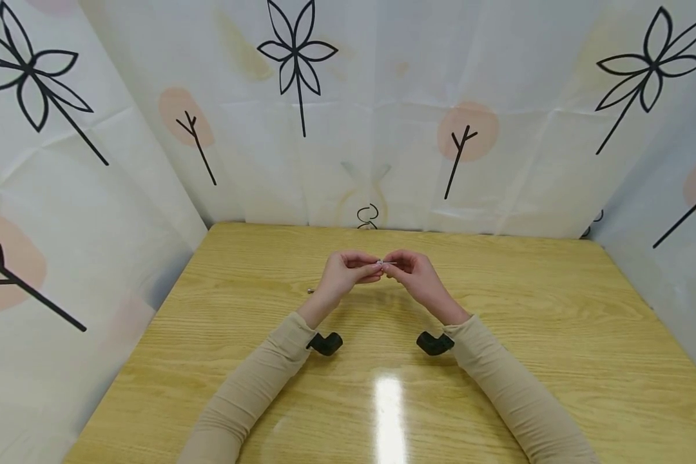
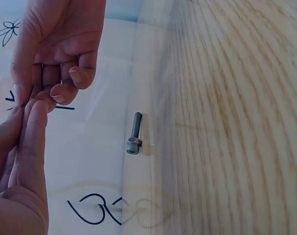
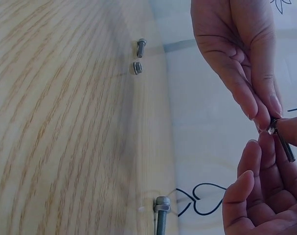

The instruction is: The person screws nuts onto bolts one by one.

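My left hand (image 1: 350, 274) and right hand (image 1: 414, 274) meet fingertip to fingertip above the middle of the table. Between them is a small metal bolt (image 3: 287, 147), its threaded shank pointing toward the right palm. The left thumb and finger pinch it at the head end, where a nut (image 3: 272, 126) partly shows. From the other side, the right thumb and fingers pinch the same end; the remaining right fingers curl loosely. In the left wrist view the fingers hide this bolt.
A second bolt with a nut on it (image 2: 133, 139) lies on the wooden table (image 1: 533, 303). Toward the left lie a shorter bolt (image 3: 141, 47) and a loose nut (image 3: 137, 68). Patterned cloth (image 1: 383, 142) hangs along the table's back and sides.
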The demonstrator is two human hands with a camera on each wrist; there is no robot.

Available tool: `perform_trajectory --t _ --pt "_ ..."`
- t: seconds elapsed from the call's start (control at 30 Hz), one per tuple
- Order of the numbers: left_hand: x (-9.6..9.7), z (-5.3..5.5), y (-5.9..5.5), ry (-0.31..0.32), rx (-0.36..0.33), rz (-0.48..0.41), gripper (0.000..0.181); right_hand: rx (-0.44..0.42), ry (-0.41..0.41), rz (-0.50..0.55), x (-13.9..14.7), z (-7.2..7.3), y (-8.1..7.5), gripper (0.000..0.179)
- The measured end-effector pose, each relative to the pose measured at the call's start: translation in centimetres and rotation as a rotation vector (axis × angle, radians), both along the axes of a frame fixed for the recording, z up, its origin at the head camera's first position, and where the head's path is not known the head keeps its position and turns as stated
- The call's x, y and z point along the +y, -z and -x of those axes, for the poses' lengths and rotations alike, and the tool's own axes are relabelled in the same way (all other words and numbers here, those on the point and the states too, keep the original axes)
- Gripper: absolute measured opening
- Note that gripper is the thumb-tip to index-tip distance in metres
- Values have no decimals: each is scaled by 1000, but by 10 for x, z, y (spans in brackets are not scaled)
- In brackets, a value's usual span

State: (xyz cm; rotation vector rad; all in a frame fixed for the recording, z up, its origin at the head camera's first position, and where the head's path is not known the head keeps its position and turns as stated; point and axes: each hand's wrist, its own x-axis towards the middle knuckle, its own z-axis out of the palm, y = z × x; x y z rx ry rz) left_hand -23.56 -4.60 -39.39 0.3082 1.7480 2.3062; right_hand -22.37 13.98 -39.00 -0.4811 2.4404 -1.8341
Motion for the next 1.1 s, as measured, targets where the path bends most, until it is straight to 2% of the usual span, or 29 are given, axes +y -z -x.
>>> perform_trajectory --t 0.3,0.57,1.1 --pt "1 -2 -2 -8 -6 -10 20 22 -5 49 1 -1 -2 22" --pt "2 -2 1 -4 2 -11 18 9 -11 -14 -2 -19 -28 22" --pt "3 -2 2 8 22 -5 20 -24 -3 -17 -1 -19 -30 22"
